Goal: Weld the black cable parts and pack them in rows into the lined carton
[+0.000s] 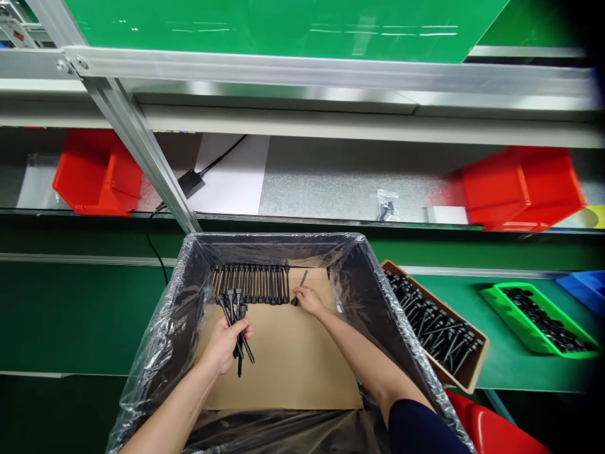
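Note:
A row of black rod-like parts [253, 284] lies side by side along the far edge of a brown cardboard sheet [283, 366], inside a dark bin [362, 277] lined with clear plastic. My left hand [230, 338] is closed around a bunch of several similar black rods [240, 343], held above the cardboard, left of centre. Just right of the row, my right hand [309, 299] pinches a single black rod [304, 277], tilted, near its thick lower end. Whether that rod touches the cardboard I cannot tell.
Right of the bin stands a brown box [477, 359] of loose black rods, then a green tray [529, 337] of small black parts and a blue bin [583, 287]. Red bins [94, 176] and a small bag [387, 207] sit on the shelf behind, under a metal frame [137, 145].

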The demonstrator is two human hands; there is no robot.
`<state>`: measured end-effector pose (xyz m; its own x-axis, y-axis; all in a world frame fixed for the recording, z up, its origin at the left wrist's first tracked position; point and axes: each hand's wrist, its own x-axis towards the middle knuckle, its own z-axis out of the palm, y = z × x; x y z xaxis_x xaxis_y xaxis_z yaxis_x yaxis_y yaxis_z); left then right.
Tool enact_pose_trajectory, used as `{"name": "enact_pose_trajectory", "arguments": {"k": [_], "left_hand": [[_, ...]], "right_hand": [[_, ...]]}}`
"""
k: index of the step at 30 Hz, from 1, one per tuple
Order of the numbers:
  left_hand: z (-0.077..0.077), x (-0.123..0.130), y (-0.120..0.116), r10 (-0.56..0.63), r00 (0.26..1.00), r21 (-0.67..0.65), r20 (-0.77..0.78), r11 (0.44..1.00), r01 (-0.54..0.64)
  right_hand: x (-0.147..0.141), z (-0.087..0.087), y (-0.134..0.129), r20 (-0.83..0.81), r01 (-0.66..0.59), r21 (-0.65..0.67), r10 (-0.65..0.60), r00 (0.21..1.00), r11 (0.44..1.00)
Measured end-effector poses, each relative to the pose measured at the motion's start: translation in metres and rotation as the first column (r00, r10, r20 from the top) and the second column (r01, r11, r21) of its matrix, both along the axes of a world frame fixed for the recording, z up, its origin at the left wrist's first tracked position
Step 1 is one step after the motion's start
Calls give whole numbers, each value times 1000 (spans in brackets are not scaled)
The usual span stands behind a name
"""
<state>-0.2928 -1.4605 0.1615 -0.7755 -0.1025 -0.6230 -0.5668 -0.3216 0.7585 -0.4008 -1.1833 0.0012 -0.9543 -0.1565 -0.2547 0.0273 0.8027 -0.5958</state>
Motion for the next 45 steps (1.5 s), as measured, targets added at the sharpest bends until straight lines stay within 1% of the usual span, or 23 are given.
{"name": "enact_pose_trajectory", "arguments": {"k": [2,3,6,11,18,21,24,26,27,28,29,30,31,32,33,34,35,36,37,38,41,43,45], "left_hand": [[-1,0,0,-8,1000,0,7,1000,8],[-1,0,0,-14,1000,-1,12,1000,14],[-2,0,0,-24,999,3,24,1000,24],[-2,-1,1,32,999,29,31,999,-33],[-3,-1,2,57,997,52,49,997,-60],[-3,0,2,52,997,48,50,997,-54],[-4,1,2,19,999,36,43,999,-21],[-5,1,1,2,1000,39,24,999,-3],[-5,1,1,-1,1000,45,12,999,1],[-5,1,1,-4,1000,51,-2,999,4],[-5,1,1,-9,1000,54,-16,998,10],[-5,2,1,-18,999,52,-31,998,19],[-5,2,1,-29,998,43,-47,999,31],[-4,2,1,-40,997,27,-61,999,42],[-4,2,0,-49,996,5,-74,999,49],[-5,2,-1,-55,995,-21,-83,998,53],[-5,2,-1,-57,994,-49,-94,997,52],[-5,3,-2,-57,993,-74,-104,996,50],[-6,3,-3,-56,992,-95,-113,994,46],[-7,3,-3,-57,991,-110,-120,993,44],[-8,3,-3,-54,991,-120,-120,992,39],[-9,3,-2,-47,993,-122,-108,992,34],[-8,3,-2,-42,995,-125,-94,992,30]], "right_hand": [[-2,-13,-4,23,16,112,-19,1000,994],[-3,-17,-7,36,26,146,-31,999,989],[-6,-24,-14,41,55,170,-62,997,984],[-7,-24,-24,20,132,216,-139,990,968],[-6,-21,-35,15,129,234,-136,991,964],[-6,-18,-37,22,129,223,-138,990,966],[-6,-14,-35,36,141,192,-151,988,971],[-5,-9,-34,18,174,176,-180,983,969],[-4,-5,-35,-9,210,164,-212,977,964],[-2,0,-38,-41,254,133,-251,967,958],[2,6,-42,-60,288,66,-285,957,955],[7,13,-47,-47,304,-40,-306,951,952],[13,20,-55,7,294,-180,-298,955,939],[22,28,-64,90,260,-339,-244,966,904],[33,36,-74,189,225,-495,-149,971,839],[44,44,-85,274,198,-625,-25,961,755],[56,51,-96,329,184,-718,95,939,671],[68,58,-106,368,193,-775,182,912,601],[78,64,-115,389,204,-807,238,890,554],[87,69,-124,401,215,-822,268,876,527],[102,82,-140,416,238,-831,280,865,502],[103,87,-142,436,269,-830,268,859,488],[98,88,-137,458,313,-817,215,863,484]]}}
